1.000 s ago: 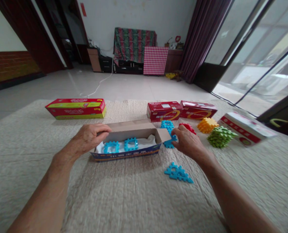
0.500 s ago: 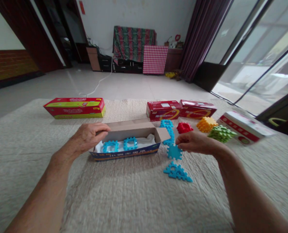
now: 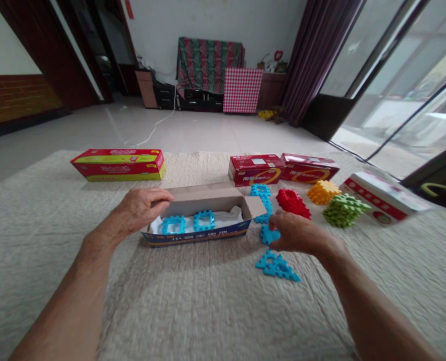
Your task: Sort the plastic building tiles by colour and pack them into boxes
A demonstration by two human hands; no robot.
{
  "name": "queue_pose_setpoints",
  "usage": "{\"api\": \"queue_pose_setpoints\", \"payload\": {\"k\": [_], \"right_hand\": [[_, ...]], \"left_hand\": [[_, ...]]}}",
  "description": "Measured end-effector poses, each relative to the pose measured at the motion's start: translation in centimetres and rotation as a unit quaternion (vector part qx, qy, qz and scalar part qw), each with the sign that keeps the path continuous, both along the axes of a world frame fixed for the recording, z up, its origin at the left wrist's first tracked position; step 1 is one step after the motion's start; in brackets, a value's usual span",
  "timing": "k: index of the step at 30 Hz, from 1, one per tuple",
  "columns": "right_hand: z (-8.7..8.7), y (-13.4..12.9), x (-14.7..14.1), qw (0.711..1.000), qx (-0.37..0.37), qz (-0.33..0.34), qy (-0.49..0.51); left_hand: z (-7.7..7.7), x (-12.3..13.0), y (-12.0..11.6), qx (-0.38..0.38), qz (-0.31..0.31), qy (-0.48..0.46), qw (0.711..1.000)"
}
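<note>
My left hand (image 3: 145,209) grips the rear left edge of an open cardboard box (image 3: 203,238) with a blue printed front. Inside, two blue square frame pieces (image 3: 204,220) lie on white lining. Just right of the box, my right hand (image 3: 296,231) has its fingers closed around the edge of a blue toothed building tile (image 3: 267,234); the fingertips are partly hidden. Behind that tile lies a column of blue pieces (image 3: 262,191), partly covered by the box flap. Nearer to me are blue triangular pieces (image 3: 277,265).
Red pieces (image 3: 292,201), yellow pieces (image 3: 323,192) and a green stack (image 3: 343,210) sit to the right. Behind stand red boxes (image 3: 256,170), a white-and-red box (image 3: 388,198) and, at left, a red-and-yellow box (image 3: 119,165). All rest on a beige quilted mat (image 3: 177,301).
My right hand has moved slightly left and down over the blue tile, uncovering more of the red pieces. My left hand stays on the box edge. The view has shifted slightly.
</note>
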State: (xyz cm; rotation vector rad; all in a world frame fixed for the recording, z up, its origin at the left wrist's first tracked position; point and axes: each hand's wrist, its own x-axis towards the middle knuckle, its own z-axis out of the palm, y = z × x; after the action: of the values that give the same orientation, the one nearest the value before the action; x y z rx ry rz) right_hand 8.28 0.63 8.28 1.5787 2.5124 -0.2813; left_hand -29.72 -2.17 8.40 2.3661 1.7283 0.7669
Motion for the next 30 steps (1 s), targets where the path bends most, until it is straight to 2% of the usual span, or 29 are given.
{"api": "queue_pose_setpoints", "payload": {"k": [5,8,11,14,17,19,21,24,27,30], "right_hand": [[-0.4,0.1,0.0,1.000,0.006,0.015,-0.005],[0.4,0.3,0.9,1.000,0.007,0.011,-0.008],[2.3,0.5,2.4,0.999,0.049,-0.001,0.021],[4.9,0.5,2.5,0.991,0.090,0.046,0.091],[7.0,0.4,-0.1,0.978,0.126,0.091,0.139],[7.7,0.3,-2.7,0.977,0.123,0.105,0.138],[7.6,0.3,-5.1,0.979,0.115,0.118,0.118],[6.5,0.4,-7.3,0.979,0.115,0.140,0.096],[5.2,0.8,-7.8,0.977,0.121,0.148,0.092],[4.6,1.2,-7.7,0.978,0.121,0.147,0.089]], "left_hand": [[0.5,0.5,-0.2,0.003,0.001,0.007,1.000],[0.8,0.7,-0.4,0.002,-0.002,0.009,1.000],[0.9,0.9,-0.4,0.001,-0.004,0.007,1.000],[0.9,0.9,-0.4,0.001,-0.004,0.006,1.000],[0.8,0.8,-0.4,0.004,-0.006,0.009,1.000],[0.6,0.6,-0.3,0.007,-0.009,0.013,1.000],[0.4,0.4,-0.3,0.011,-0.011,0.015,1.000],[0.2,0.3,-0.2,0.018,-0.015,0.013,1.000],[0.2,0.4,-0.2,0.022,-0.017,0.011,1.000],[0.3,0.4,-0.2,0.020,-0.017,0.009,1.000]]}}
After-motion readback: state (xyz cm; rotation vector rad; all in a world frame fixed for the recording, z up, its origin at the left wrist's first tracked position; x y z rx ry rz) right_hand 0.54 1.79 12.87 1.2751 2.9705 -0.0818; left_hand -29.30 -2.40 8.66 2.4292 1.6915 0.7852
